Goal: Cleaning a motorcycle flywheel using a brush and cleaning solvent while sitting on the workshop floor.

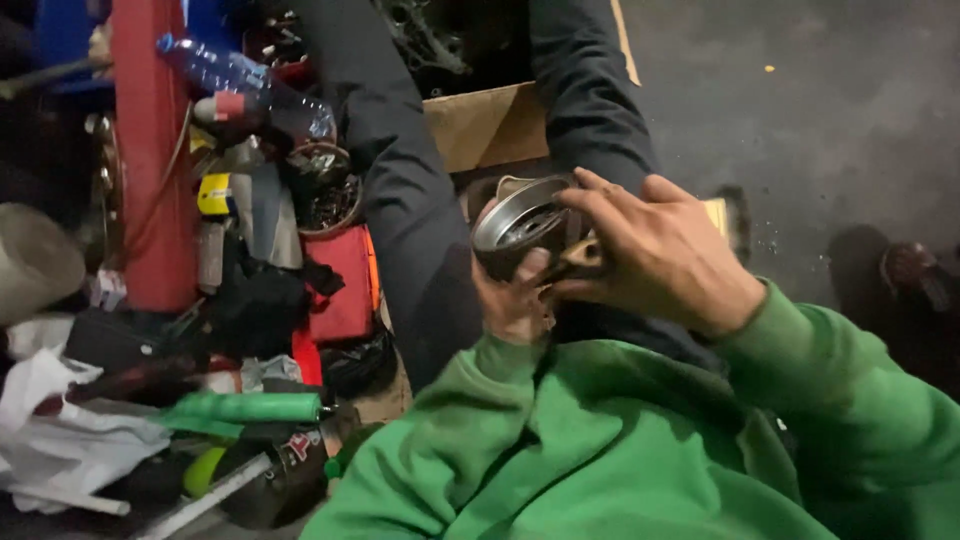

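Head view: both hands meet in the middle of the frame around a round, dark metal drum with a bright machined rim (520, 228), and everything else can be placed from it. The left hand (515, 300) comes up from below the drum in a green sleeve and cups its underside, fingers closed on the body. The right hand (660, 255) lies just to the right of the drum, fingers curled over its rim and side; whether the thumb also presses a small tan piece at the drum's lower right edge, I cannot tell. So both hands are closed on the drum, held off the ground above the lap.

Above and behind the drum lies a flat piece of brown cardboard (487, 125), flanked by dark trouser legs (405, 190). Well to the left of the drum stand a red upright post (150, 150) and a clear plastic bottle with a blue cap (240, 85); lower left lies a green-handled tool (245, 407) amid clutter.

To handle the drum well, I judge a steady supporting palm underneath matters most (the rim looks smooth and slippery), with the upper fingers turning gently.
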